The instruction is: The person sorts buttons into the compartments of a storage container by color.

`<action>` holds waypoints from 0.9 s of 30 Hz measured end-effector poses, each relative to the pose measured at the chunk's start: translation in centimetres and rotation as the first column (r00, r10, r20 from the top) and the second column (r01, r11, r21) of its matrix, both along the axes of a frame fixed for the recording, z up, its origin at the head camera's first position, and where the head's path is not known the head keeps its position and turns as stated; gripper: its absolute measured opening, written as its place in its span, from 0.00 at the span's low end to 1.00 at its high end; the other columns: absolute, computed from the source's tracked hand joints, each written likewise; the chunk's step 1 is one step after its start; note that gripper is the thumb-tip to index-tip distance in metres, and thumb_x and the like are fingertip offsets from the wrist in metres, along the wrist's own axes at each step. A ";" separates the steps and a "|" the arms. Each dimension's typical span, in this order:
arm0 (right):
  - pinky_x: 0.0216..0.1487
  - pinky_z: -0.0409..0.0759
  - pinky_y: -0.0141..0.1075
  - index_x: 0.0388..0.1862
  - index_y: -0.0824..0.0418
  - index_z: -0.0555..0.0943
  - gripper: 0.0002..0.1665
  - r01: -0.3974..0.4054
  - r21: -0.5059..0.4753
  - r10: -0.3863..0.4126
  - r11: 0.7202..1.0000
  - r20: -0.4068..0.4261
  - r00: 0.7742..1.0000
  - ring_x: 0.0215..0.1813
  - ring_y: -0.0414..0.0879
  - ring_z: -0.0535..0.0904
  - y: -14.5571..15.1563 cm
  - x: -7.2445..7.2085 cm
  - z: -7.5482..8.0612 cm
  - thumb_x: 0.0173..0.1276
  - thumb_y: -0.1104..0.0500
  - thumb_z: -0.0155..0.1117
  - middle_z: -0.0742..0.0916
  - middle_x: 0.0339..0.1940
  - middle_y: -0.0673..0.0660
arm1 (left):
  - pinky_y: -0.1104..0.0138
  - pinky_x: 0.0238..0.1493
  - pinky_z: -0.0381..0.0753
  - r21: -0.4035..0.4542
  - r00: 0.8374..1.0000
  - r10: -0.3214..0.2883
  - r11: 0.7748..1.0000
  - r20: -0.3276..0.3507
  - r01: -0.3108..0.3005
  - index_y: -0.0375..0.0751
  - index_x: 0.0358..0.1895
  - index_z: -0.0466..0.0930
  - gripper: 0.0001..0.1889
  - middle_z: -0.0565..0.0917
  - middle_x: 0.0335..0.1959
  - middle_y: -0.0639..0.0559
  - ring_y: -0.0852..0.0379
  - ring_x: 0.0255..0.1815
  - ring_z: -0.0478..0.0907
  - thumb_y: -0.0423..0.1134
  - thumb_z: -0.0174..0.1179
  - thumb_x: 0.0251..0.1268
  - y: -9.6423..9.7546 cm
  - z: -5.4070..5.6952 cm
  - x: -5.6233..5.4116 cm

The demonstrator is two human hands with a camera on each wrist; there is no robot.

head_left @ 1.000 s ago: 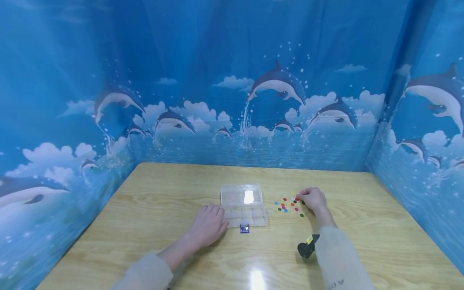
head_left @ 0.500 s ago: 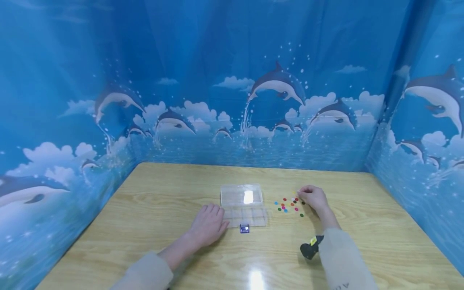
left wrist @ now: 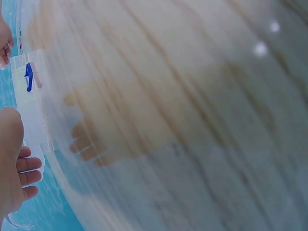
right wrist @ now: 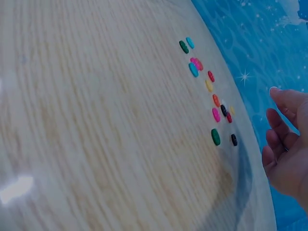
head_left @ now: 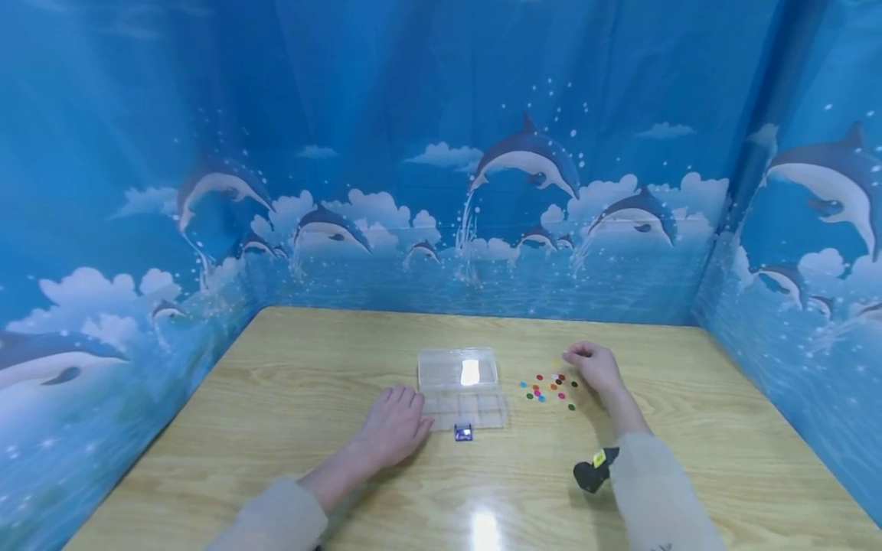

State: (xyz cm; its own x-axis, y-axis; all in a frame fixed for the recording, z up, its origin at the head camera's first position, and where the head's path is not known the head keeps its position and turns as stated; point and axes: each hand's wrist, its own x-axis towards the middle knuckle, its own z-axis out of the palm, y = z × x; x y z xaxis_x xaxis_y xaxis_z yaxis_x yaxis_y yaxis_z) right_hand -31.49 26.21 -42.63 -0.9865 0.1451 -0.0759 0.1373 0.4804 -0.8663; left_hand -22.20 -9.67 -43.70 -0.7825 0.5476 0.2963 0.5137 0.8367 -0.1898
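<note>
A clear plastic compartment box (head_left: 448, 409) lies with its lid folded back and a blue latch (head_left: 463, 434) at its front. My left hand (head_left: 391, 425) rests against the box's left end, thumb near the front corner and fingers loosely bent. To the right, several small colored buttons (head_left: 561, 396) are scattered on the table; the right wrist view shows green, blue, pink, red, orange, yellow and black ones. My right hand (head_left: 596, 367) is raised just beyond them, thumb and forefinger pinching a small white button (head_left: 565, 353), mostly hidden by the fingertips.
The wood-grain table (head_left: 331, 352) reaches back to a blue curtain (head_left: 386, 283) printed with dolphins, which also encloses both sides. A black wrist device (head_left: 592, 472) with a yellow mark hangs at the right sleeve (head_left: 658, 482).
My right hand has lifted up and back from the scattered buttons, with a small white button between its fingertips. The left hand and the box keep their places.
</note>
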 end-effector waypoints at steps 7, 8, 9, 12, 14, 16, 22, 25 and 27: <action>0.53 0.67 0.47 0.47 0.64 0.73 0.16 -0.082 -0.020 0.081 0.996 -0.029 0.996 0.52 0.55 0.68 -1.1 0.3 1.4 0.68 0.53 0.56 0.75 0.49 0.61 | 0.58 0.48 0.72 0.023 1.000 0.014 1.000 0.026 -0.015 0.35 0.43 0.73 0.20 0.75 0.36 0.46 0.50 0.42 0.71 0.52 0.48 0.67 0.0 -0.1 0.1; 0.53 0.68 0.47 0.47 0.65 0.73 0.17 -0.093 -0.016 0.092 0.996 -0.038 0.995 0.52 0.55 0.68 -1.3 0.4 1.5 0.68 0.53 0.56 0.75 0.49 0.61 | 0.58 0.48 0.72 0.029 0.999 0.017 0.999 0.031 -0.017 0.35 0.43 0.73 0.20 0.75 0.37 0.45 0.50 0.42 0.71 0.52 0.48 0.67 0.0 -0.1 0.1; 0.54 0.68 0.48 0.47 0.65 0.73 0.17 -0.103 -0.018 0.102 0.994 -0.048 0.994 0.52 0.55 0.68 -1.5 0.4 1.7 0.68 0.53 0.56 0.75 0.49 0.62 | 0.58 0.49 0.72 0.032 0.999 0.020 0.999 0.035 -0.021 0.35 0.43 0.73 0.21 0.75 0.37 0.45 0.50 0.42 0.72 0.52 0.48 0.67 0.0 -0.1 0.1; 0.56 0.68 0.50 0.48 0.66 0.73 0.18 -0.123 -0.010 0.122 0.992 -0.073 0.990 0.53 0.56 0.69 -2.1 0.4 2.3 0.68 0.54 0.56 0.75 0.50 0.62 | 0.56 0.50 0.71 0.040 0.999 0.025 0.999 0.039 -0.026 0.35 0.44 0.73 0.21 0.75 0.38 0.45 0.49 0.44 0.72 0.52 0.48 0.67 0.0 -0.1 0.0; 0.57 0.67 0.51 0.48 0.67 0.73 0.18 -0.134 -0.012 0.133 0.991 -0.080 0.988 0.54 0.57 0.69 -2.5 0.4 2.7 0.68 0.54 0.56 0.76 0.49 0.63 | 0.56 0.50 0.71 0.035 0.999 0.028 0.999 0.037 -0.029 0.35 0.45 0.73 0.21 0.75 0.38 0.45 0.49 0.44 0.72 0.53 0.48 0.67 0.0 -0.1 -0.1; 0.57 0.67 0.52 0.47 0.67 0.73 0.18 -0.152 -0.004 0.151 0.988 -0.090 0.984 0.54 0.57 0.69 -3.0 0.5 3.0 0.68 0.54 0.56 0.76 0.49 0.63 | 0.56 0.50 0.70 0.039 0.999 0.029 0.999 0.037 -0.030 0.35 0.44 0.73 0.21 0.75 0.38 0.45 0.48 0.44 0.72 0.53 0.48 0.67 0.0 0.0 -0.2; 0.55 0.69 0.53 0.45 0.68 0.74 0.16 -0.212 0.007 0.211 0.977 -0.129 0.969 0.51 0.56 0.72 -4.5 1.0 3.5 0.67 0.56 0.57 0.78 0.48 0.63 | 0.55 0.47 0.70 0.066 0.998 0.034 0.997 0.047 -0.037 0.36 0.43 0.72 0.20 0.73 0.35 0.45 0.48 0.41 0.70 0.52 0.50 0.66 0.0 0.1 0.0; 0.53 0.70 0.52 0.42 0.68 0.75 0.14 -0.234 -0.003 0.232 0.972 -0.133 0.964 0.48 0.54 0.72 -5.3 1.3 3.5 0.67 0.57 0.58 0.79 0.46 0.62 | 0.55 0.47 0.70 0.074 0.998 0.036 0.996 0.059 -0.040 0.36 0.44 0.72 0.20 0.73 0.35 0.45 0.48 0.41 0.70 0.52 0.50 0.66 0.0 0.2 0.2; 0.51 0.71 0.51 0.40 0.67 0.76 0.13 -0.244 -0.011 0.241 0.970 -0.129 0.962 0.47 0.54 0.72 -5.8 1.4 3.5 0.66 0.57 0.59 0.80 0.44 0.60 | 0.55 0.47 0.69 0.070 0.997 0.038 0.997 0.064 -0.042 0.36 0.44 0.72 0.20 0.72 0.36 0.45 0.48 0.41 0.70 0.52 0.50 0.66 0.0 0.1 0.2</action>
